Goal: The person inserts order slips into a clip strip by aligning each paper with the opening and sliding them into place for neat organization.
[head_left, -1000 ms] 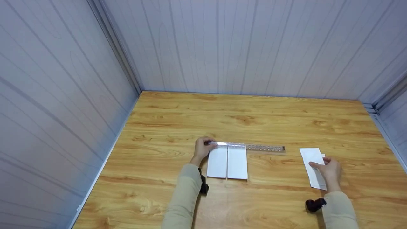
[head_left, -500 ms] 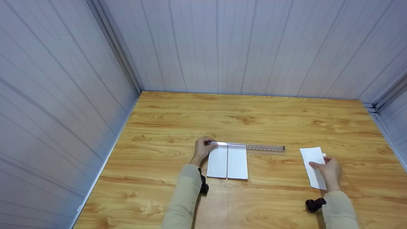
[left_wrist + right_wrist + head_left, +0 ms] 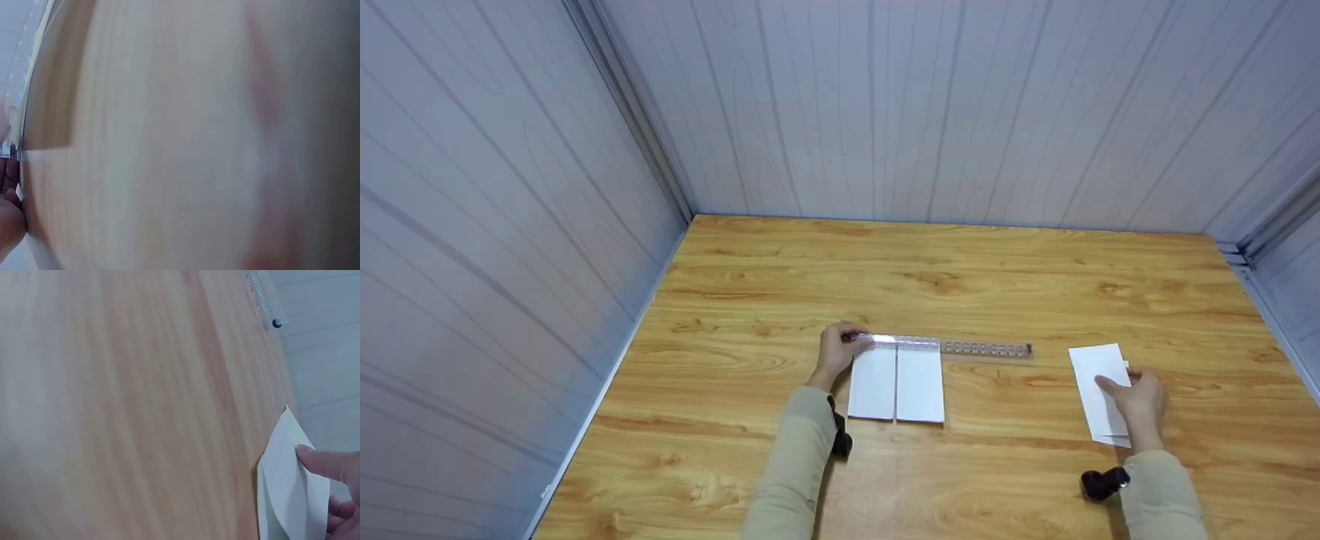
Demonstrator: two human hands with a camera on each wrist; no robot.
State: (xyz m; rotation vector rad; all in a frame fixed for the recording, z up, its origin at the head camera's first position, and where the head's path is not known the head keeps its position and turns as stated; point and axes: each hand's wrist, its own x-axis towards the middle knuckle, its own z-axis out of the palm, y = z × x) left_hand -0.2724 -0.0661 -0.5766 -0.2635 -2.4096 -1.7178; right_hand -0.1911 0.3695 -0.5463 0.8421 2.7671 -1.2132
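A clear plastic ruler (image 3: pixel 986 349) lies across the top of two white paper pieces (image 3: pixel 919 386), set side by side with a narrow gap. My left hand (image 3: pixel 836 349) pinches the ruler's left end; in the left wrist view, only part of that hand (image 3: pixel 10 216) shows at the left edge. Over to the right, my right hand (image 3: pixel 1141 401) holds white paper strips (image 3: pixel 1099 367) between thumb and fingers. They overlap, and a second layer peeks out at the bottom and right. In the right wrist view, the thumb presses on the papers (image 3: pixel 284 478), which bulge apart.
The wood-grain table (image 3: pixel 960 285) reaches to pale panel walls (image 3: pixel 915 112) at the back and sides. Bare tabletop separates the ruler's right end from the papers in my right hand. Black wrist cameras (image 3: pixel 1102 484) sit by both sleeves.
My right thumb has shifted slightly up and right with the top strip, uncovering the lower strip's bottom edge. The left hand and ruler stay in place.
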